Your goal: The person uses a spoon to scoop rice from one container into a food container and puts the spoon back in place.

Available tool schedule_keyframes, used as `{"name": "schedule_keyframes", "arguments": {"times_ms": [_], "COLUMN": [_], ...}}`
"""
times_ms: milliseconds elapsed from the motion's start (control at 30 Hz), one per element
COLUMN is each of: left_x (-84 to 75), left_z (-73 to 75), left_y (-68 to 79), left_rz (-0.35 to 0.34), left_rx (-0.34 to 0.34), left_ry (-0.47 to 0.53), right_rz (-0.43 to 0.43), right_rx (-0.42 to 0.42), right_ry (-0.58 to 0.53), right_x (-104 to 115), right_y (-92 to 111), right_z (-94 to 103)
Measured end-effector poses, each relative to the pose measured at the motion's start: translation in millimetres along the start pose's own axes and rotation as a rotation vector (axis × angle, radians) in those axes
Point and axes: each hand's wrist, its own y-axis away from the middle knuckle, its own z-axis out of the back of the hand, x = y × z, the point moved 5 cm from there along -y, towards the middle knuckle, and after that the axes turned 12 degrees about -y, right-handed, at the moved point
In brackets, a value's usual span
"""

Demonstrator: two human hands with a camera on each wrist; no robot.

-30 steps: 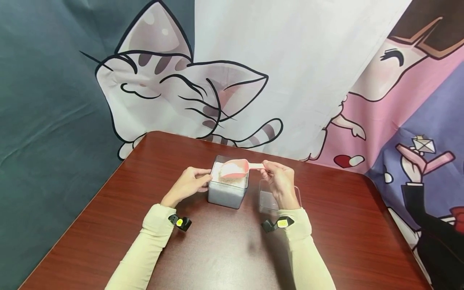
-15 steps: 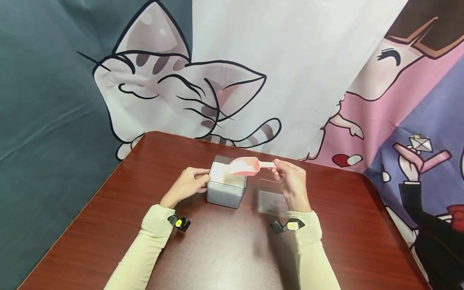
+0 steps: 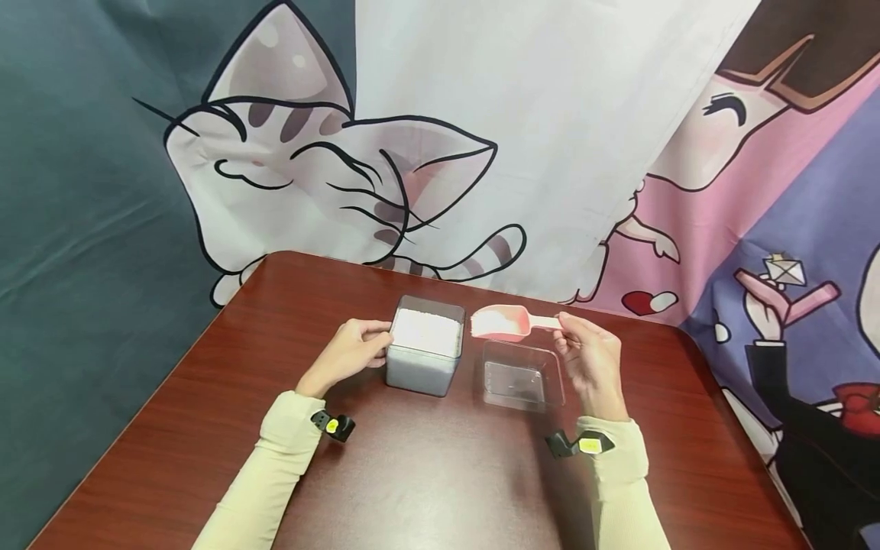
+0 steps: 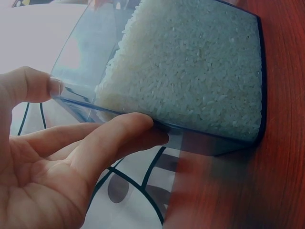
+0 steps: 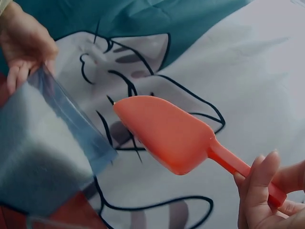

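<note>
My left hand [image 3: 349,353] holds a clear, square-sided plastic container [image 3: 418,373] by its left side, thumb at a corner and fingers against the wall. White rice [image 4: 190,67] fills much of it, below the rim, in the left wrist view. With thumb and fingers, my right hand [image 3: 593,365] pinches the handle of a pink scoop [image 5: 167,136]. The scoop is held in the air to the right of the container, and white rice shows in its bowl in the head view. Below the scoop, a shallow clear plastic box [image 3: 514,380] stands on the table.
Both containers stand on a dark red-brown wooden table [image 3: 412,473]. A printed cloth [image 3: 440,76] with a cartoon cat hangs behind the table's far edge. Cartoon figures continue on the cloth to the right.
My right hand has carried the scoop to the right, from over the rice to above the shallow clear box. My left hand stays on the rice container.
</note>
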Motion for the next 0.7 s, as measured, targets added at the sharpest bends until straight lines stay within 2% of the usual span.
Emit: {"name": "schedule_keyframes", "arguments": {"times_ms": [367, 700], "left_x": [1.1, 0.1], "left_z": [0.2, 0.1], "left_y": [-0.8, -1.2], "left_rz": [0.006, -0.006], "left_rx": [0.013, 0.016], "left_ry": [0.008, -0.002], "right_rz": [0.048, 0.046], "right_rx": [-0.037, -0.087], "right_ry": [-0.012, 0.004], "right_x": [25.8, 25.0], "right_y": [2.2, 2.2], "right_z": [37.0, 60.3]}}
